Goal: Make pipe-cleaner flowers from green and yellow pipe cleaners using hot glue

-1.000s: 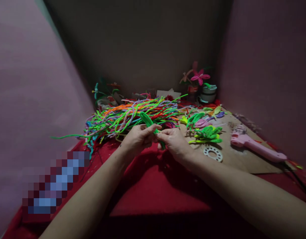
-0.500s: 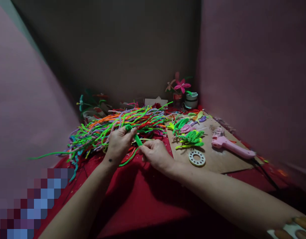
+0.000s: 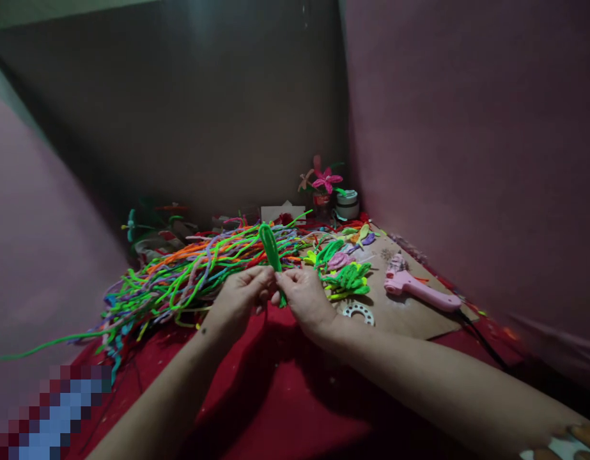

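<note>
A green pipe cleaner leaf (image 3: 270, 246), bent into a narrow upright loop, stands between my two hands. Its lower end is pinched by my left hand (image 3: 249, 287) and my right hand (image 3: 307, 297), whose fingertips meet there. A short green tail pokes out below the fingers. Behind the hands lies a large heap of loose pipe cleaners (image 3: 194, 268) in green, orange, lilac and other colours. To the right, finished-looking green looped leaves (image 3: 349, 279) rest on a brown board (image 3: 419, 322).
On the board are a pink glue gun (image 3: 422, 291) with a dark cord and a white ring with holes (image 3: 366, 312), partly behind my right wrist. Pink pipe cleaner flowers (image 3: 327, 181) stand at the back beside a white container (image 3: 347, 204). A red cloth (image 3: 285, 396) covers the table.
The green piece was stretched slantwise between the hands; now it points up as a loop. My hands have come together, and the view has shifted to the right and upward.
</note>
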A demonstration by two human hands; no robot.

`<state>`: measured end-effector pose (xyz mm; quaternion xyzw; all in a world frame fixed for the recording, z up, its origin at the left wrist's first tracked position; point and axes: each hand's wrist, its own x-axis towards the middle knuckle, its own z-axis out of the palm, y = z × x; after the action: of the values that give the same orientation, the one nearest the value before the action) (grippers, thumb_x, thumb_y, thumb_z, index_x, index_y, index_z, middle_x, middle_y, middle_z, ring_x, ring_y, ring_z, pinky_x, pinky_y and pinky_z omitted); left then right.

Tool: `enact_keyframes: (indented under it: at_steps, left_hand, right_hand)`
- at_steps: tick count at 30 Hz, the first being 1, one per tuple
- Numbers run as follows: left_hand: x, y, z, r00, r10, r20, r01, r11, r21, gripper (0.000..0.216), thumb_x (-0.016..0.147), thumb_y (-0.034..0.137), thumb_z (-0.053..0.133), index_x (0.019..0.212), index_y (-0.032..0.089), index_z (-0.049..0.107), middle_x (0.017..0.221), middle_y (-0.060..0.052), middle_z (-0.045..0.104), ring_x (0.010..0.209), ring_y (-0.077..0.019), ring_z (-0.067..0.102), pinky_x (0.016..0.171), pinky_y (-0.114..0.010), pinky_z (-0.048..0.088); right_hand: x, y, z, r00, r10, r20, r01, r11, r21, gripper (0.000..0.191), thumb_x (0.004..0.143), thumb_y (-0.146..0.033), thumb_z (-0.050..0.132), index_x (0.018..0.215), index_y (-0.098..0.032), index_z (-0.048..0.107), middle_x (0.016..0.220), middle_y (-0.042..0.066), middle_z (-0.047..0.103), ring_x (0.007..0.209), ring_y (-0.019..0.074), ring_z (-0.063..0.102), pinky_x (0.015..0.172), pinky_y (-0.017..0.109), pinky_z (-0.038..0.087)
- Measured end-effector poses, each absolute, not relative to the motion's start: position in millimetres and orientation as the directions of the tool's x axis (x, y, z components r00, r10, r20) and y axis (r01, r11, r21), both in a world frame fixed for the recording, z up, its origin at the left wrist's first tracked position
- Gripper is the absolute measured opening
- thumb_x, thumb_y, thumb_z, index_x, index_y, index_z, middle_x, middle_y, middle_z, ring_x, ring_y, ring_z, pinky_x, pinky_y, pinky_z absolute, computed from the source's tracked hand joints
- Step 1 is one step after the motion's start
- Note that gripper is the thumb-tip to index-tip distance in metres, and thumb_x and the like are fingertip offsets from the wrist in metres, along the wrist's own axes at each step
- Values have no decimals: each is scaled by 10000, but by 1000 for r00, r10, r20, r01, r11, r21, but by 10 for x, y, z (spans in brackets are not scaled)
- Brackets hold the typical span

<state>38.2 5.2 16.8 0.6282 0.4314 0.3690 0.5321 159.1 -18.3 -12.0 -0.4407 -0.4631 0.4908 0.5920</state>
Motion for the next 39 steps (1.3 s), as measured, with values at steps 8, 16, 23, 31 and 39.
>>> enact_keyframes:
  at_steps: [8, 16, 23, 31, 39]
  left_hand:
    - [751, 348, 368, 258, 954, 156, 312, -235, 920, 291, 703, 403, 585, 570, 160, 496, 427, 74, 343, 365, -52, 278, 380, -191, 200]
    - [1427, 897, 164, 415, 836, 358, 686, -546, 480, 262, 675, 299, 561, 449, 174, 522, 407, 24, 407, 454, -112, 377, 490, -239, 237]
    - [1317, 779, 171, 487, 807, 333, 671, -590, 449, 280, 743, 367, 512, 587, 165, 627, 511, -9, 542, 500, -118, 446, 505, -224, 284]
    - [524, 307, 524, 250, 910, 331, 595, -414, 689, 253, 701, 363, 584, 561, 152, 602, 413, 49, 400, 380, -58, 289, 384, -193, 201]
    - [-394, 264, 526, -5, 937, 349, 537, -292, 791, 189, 665, 311, 617, 701, 135, 676, 478, 30, 507, 400, -61, 368, 390, -182, 258]
  right_hand:
    - [1611, -237, -323, 138, 964, 226, -155, 246, -957, 248, 808, -338, 445, 654, -165, 534, 581, -18, 516, 540, 99, 436, 508, 209, 354]
    - [1564, -483, -412, -110, 954, 280, 44, 286, -957, 271, 772, -224, 437, 505, -183, 409, 480, -41, 397, 488, 83, 377, 491, 208, 293]
    - [1534, -527, -467, -168, 918, 360, 216, 390, -895, 303, 768, -231, 466, 477, -184, 395, 454, -49, 317, 474, 85, 320, 465, 233, 226]
    - [1558, -618, -442, -274, 868, 414, 266, 482, -835, 327, 816, -234, 448, 505, -183, 360, 470, -44, 346, 468, 78, 333, 486, 228, 234]
    - [1358, -720, -419, -498, 725, 476, 342, 668, -661, 311, 840, -238, 432, 536, -178, 397, 517, -10, 446, 497, 93, 395, 526, 237, 262]
